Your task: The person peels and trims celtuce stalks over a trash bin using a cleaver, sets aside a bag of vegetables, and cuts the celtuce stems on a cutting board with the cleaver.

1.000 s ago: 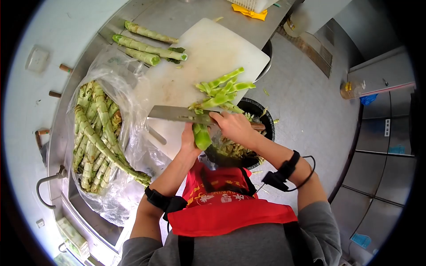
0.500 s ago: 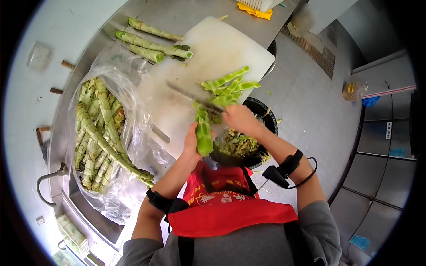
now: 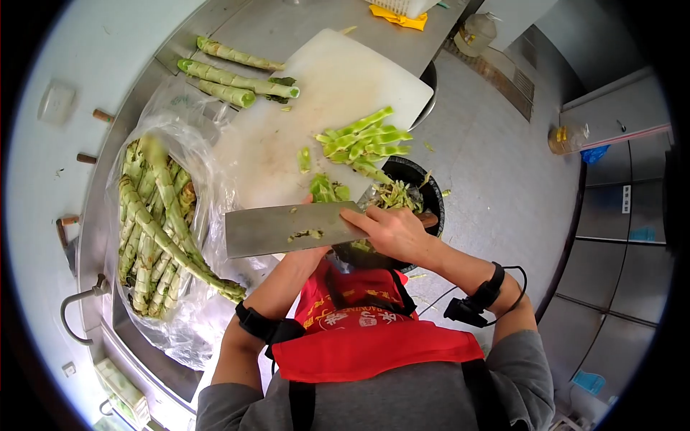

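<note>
My right hand grips a cleaver, its broad blade turned flat towards me with bits of green peel stuck to it. Behind that blade my left hand is mostly covered, its fingers hidden. The leafy-green end of a partly peeled celtuce stem shows just above the blade, at the left hand. Pale green strips of celtuce peel lie heaped on the white cutting board, with one small piece apart from them.
Three unpeeled celtuce stems rest by the board's far left corner. A clear plastic bag full of stems stands over the sink at left. A black bin with peelings is below the board's near right edge. A yellow cloth lies at the back.
The cleaver has swung from the board towards me, its blade now flat over my left hand and the celtuce stem. More cut strips lie on the heap.
</note>
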Available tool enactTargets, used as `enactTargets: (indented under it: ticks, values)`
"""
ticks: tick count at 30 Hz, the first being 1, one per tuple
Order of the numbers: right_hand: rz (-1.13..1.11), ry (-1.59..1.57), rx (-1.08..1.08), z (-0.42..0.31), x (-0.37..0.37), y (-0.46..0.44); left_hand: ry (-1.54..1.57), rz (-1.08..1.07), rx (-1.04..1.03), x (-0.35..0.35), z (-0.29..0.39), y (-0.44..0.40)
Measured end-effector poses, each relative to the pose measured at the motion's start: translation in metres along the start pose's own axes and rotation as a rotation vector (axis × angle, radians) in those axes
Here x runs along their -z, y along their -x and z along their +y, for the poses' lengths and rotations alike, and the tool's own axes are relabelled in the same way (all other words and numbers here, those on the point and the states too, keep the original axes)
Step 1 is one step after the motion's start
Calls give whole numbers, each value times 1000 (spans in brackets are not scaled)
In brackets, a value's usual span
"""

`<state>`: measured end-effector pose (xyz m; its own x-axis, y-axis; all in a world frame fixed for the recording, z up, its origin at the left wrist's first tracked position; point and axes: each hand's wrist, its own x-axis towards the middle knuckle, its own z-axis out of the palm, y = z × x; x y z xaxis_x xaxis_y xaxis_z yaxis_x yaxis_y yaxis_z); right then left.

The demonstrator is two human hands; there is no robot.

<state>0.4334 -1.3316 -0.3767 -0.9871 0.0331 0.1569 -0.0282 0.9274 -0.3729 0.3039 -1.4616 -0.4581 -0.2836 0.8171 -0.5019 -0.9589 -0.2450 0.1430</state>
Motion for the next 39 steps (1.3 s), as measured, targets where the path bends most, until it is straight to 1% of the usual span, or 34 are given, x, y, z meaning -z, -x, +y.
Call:
enactTargets:
  ticks: [1, 4, 7, 9, 10, 11, 14, 17, 20, 23, 26, 29, 32, 34, 37, 39]
  values:
    - [6, 2, -2, 2, -3, 1, 22, 21, 5, 0, -2, 0]
    - [19, 35, -25, 13, -18, -4, -73, 287, -55, -12, -8, 3]
    - [30, 63, -84, 37, -37, -10, -216, 248, -23, 20, -3, -10]
    - [15, 46, -145, 45, -47, -12, -241, 310, -7, 11, -5, -6]
    - [24, 36, -132, 46, -47, -11, -252, 340, -5, 8, -3, -5]
    - [28, 25, -122, 39, -39, -9, -236, 281, 1, 17, -1, -7]
    - [10, -30, -50, 17, -14, 1, -144, 209, -83, -7, -7, 3]
    - [14, -57, 8, 5, -6, 7, -61, -26, -37, 2, -5, -5]
    - [-2, -40, 8, 4, -5, 8, -142, -18, -34, 1, -6, -2]
    - [-12, -5, -18, 8, -14, 6, -193, 131, -27, -4, -7, -2]
    - [19, 27, -12, 13, -25, 3, -161, 129, -56, -10, -9, 2]
    - [52, 15, -3, 13, -30, 3, -148, 232, -2, -12, -7, 1]
    - [64, -8, -10, 17, -37, -1, -36, 179, -22, -7, -6, 3]
    - [67, 4, -19, 23, -43, -5, -120, 208, -20, 6, -2, -2]
    - [53, 87, -119, 41, -58, -14, -170, 270, 28, 8, -3, -3]
    - [90, -5, -200, 49, -61, -15, -208, 331, 47, 3, -3, 1]
